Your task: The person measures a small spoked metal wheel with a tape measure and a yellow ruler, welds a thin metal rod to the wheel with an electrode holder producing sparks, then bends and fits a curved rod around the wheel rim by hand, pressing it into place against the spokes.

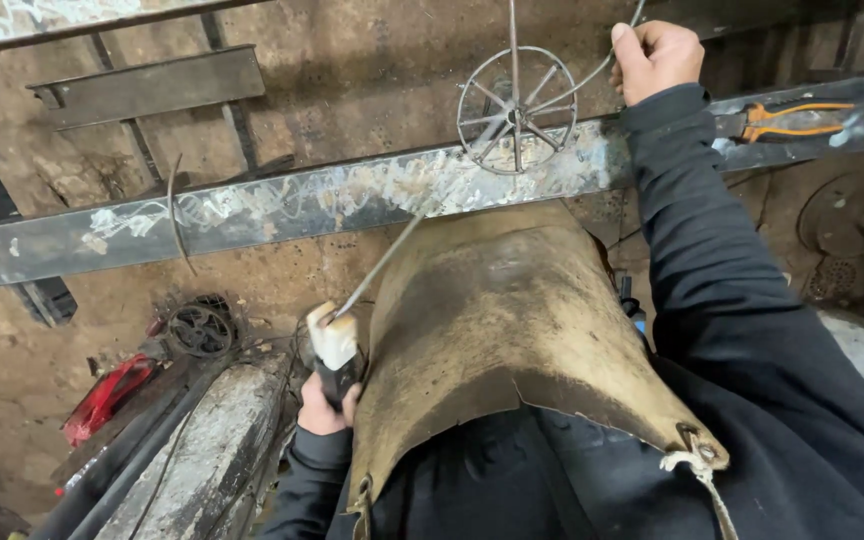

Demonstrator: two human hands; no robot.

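Observation:
My left hand (322, 405) grips a welding electrode holder (335, 350) with a thin rod (380, 264) pointing up toward the long steel beam (282, 205). A small spoked metal wheel (516, 108) stands on the beam. My right hand (655, 58) is closed around a curved wire that runs from the wheel's rim. A worn leather apron (502, 310) covers my lap below the beam.
Orange-handled pliers (790, 120) lie on the beam at the right. A flat steel bar (147, 88) rests on the dirt floor at the upper left. Below left are a red tool (104, 398), a small black wheel (200, 330) and a grey metal piece (214, 450).

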